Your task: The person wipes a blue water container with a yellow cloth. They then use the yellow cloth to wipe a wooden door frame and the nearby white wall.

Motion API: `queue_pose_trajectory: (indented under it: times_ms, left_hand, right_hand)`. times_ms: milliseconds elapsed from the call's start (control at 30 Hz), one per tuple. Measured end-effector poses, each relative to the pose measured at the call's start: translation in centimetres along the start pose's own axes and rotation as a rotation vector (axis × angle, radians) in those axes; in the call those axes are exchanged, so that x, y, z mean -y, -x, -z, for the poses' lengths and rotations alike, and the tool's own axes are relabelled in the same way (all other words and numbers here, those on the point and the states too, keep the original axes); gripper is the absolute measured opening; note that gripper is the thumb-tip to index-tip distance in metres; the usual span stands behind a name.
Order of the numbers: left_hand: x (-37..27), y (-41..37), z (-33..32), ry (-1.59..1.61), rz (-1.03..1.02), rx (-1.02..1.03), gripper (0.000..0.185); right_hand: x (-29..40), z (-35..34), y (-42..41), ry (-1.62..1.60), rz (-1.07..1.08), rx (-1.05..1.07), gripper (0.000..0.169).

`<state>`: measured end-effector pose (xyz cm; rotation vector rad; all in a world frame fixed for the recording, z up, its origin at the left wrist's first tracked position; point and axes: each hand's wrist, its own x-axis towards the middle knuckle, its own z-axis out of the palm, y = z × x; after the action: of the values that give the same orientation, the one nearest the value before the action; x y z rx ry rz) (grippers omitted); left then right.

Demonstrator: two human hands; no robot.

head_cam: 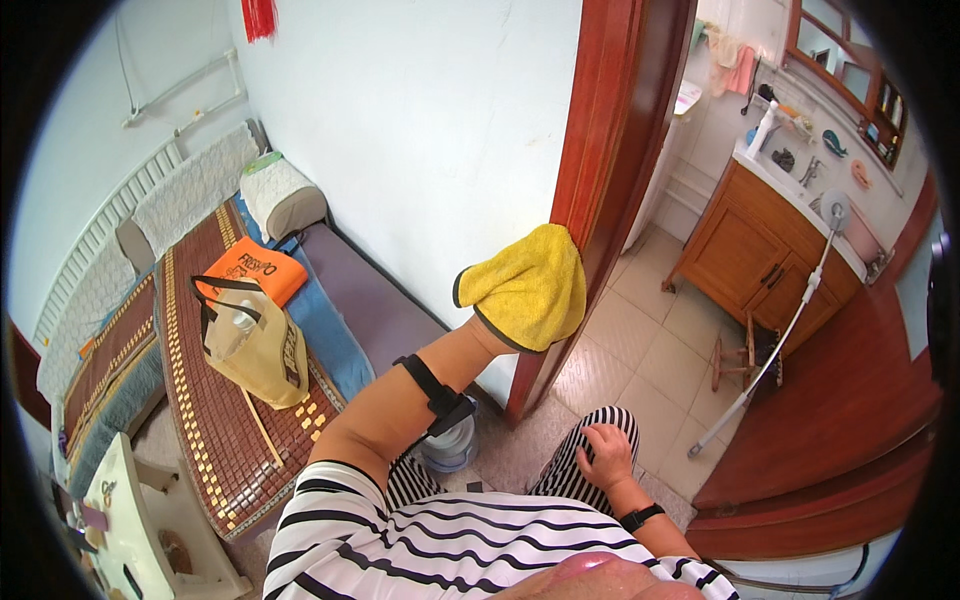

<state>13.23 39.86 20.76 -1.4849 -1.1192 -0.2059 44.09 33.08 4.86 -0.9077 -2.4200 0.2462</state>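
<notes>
My left hand point(486, 339) is raised and mostly covered by a yellow microfiber cloth point(532, 292) with a dark hem. The cloth lies against the reddish-brown wooden door frame point(592, 150) where it meets the white wall point(427, 135). My fingers are hidden beneath the fabric. Lower down, my right hand point(606, 456) rests on my knee in striped trousers point(577, 480). Its fingers are loosely bent and somewhat apart, with nothing in them. Black bands circle both forearms.
Left, a sofa with a beaded mat point(195, 390) bears a beige tote bag point(259, 345) and an orange bag point(262, 270). A bucket-like container point(454, 442) stands near my legs. Through the doorway, a long-handled mop point(795, 322) leans on a wooden vanity point(757, 232) beside a small stool point(742, 352).
</notes>
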Motion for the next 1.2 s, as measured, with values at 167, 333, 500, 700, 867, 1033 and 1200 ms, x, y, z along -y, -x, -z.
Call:
queue_pose_trajectory:
  times_ms: [167,333,500,700,867,1033,1200]
  left_hand:
    - [5.3,-5.7,2.6,0.275,0.092,-0.199,0.047]
    - [9.7,-9.8,2.2,0.667,0.243,-0.221,0.050]
    - [7.3,-7.0,2.4,0.336,0.170,-0.166,0.050]
    - [6.0,-5.4,5.6,0.059,0.037,0.118,0.054]
    - [8.9,-8.2,3.2,0.095,0.088,-0.214,0.055]
    - [9.8,-12.1,3.3,0.743,0.307,-0.296,0.059]
    - [4.4,-6.4,3.0,1.477,0.377,-0.063,0.063]
  right_hand:
    - [0.0,-0.1,-0.3,0.006,0.006,-0.017,0.027]
    - [-0.8,-0.5,-0.1,-0.014,0.029,-0.020,0.018]
    - [-0.7,-0.2,-0.2,-0.027,0.035,-0.054,0.015]
    - [-1.3,-0.3,-0.1,0.002,0.027,-0.060,0.012]
    - [-1.2,-0.7,0.1,-0.013,0.035,-0.049,0.012]
    - [-1.0,-0.4,0.3,0.005,0.052,-0.063,0.011]
    - [-0.1,-0.2,0.0,0.019,0.063,0.016,0.012]
